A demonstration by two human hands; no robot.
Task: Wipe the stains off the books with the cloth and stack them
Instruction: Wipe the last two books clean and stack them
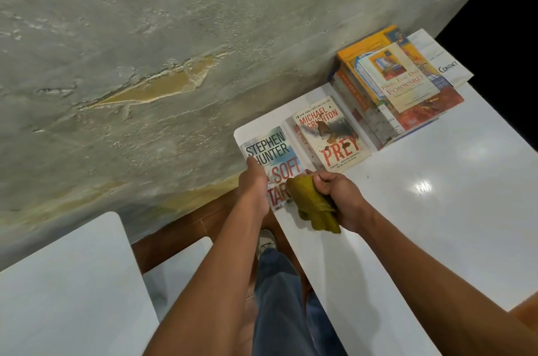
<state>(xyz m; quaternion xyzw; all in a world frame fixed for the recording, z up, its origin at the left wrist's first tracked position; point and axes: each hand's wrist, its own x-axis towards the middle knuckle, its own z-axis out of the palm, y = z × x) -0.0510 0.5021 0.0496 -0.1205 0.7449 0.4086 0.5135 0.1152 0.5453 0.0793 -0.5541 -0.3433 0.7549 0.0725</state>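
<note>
While the left hand (256,181) grips the left edge of a paperback reading "STEPHEN HUNTER" and "SOFT TAR…" (272,157), the right hand (339,195) holds a bunched yellow-green cloth (313,204) curled in its fingers, the cloth touching the cover's lower right. This book lies at the corner of a glossy white table (436,210). Just beside it lies "MICHAEL CRICHTON PREY" (332,134), marked "NEW YORK TIMES BESTSELLER" and carrying brown stains (323,128) on the cover. Farther right stands a stack of books (390,93), topped by "FROM THIS DAY FORWARD" (398,76); beside the stack a white cover reads "CONTACT" (448,66).
</note>
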